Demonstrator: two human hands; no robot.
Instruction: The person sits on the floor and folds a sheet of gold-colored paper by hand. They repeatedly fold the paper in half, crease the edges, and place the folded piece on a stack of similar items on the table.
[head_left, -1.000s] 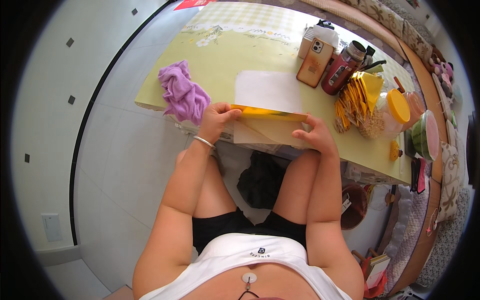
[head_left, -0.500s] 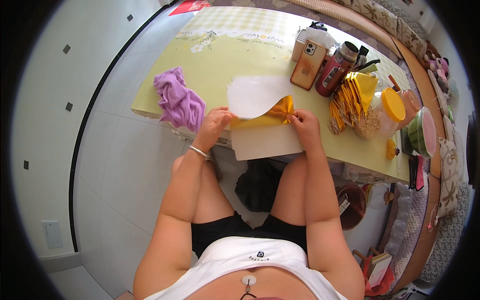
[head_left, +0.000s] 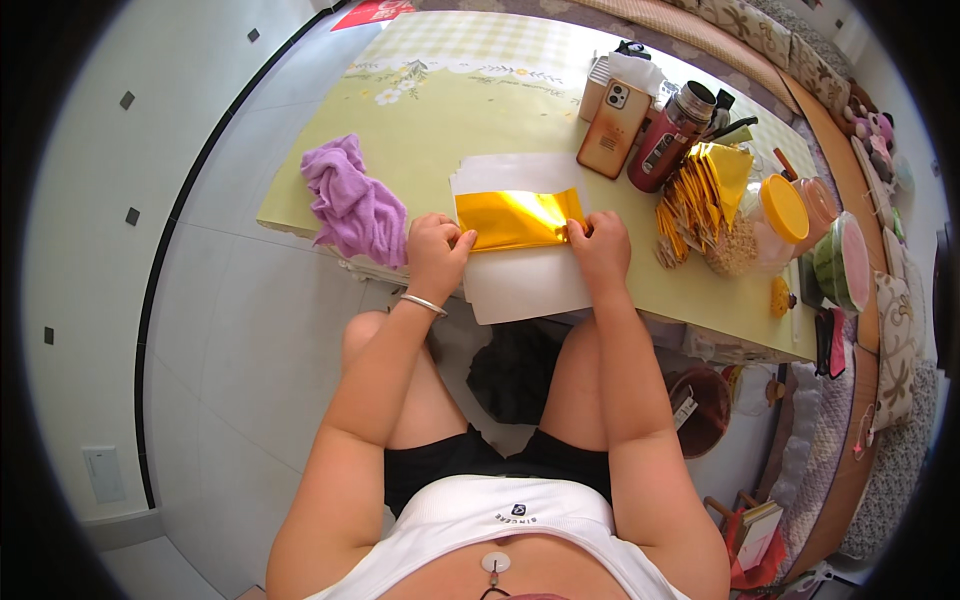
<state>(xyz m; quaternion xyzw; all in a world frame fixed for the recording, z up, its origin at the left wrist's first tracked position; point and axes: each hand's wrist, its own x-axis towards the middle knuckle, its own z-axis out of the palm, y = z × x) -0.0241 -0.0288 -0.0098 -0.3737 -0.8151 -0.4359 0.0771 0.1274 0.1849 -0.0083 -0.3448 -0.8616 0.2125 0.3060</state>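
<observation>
A shiny gold foil sheet (head_left: 520, 218), perhaps a flat pouch, stretches between my two hands over a white sheet of paper or card (head_left: 525, 283) on the table. My left hand (head_left: 437, 252) pinches its left end between thumb and fingers. At the other end, my right hand (head_left: 601, 250) pinches the lower right corner. The foil lies nearly flat, with creases and a bright glare toward its right side. To the left of my left hand rests a crumpled purple cloth (head_left: 355, 200) at the table's edge.
Right of the paper stand a phone (head_left: 612, 130) leaning upright, a dark red flask (head_left: 672, 138), a stack of gold foil packets (head_left: 700, 200), a clear jar with a yellow lid (head_left: 785, 210) and a cut watermelon (head_left: 842, 262). A brown bin (head_left: 703, 410) stands below the table.
The gold foil was bent and twisted, standing up at its right end; now it is spread out flatter. My left hand has moved slightly right and down, still pinching it.
</observation>
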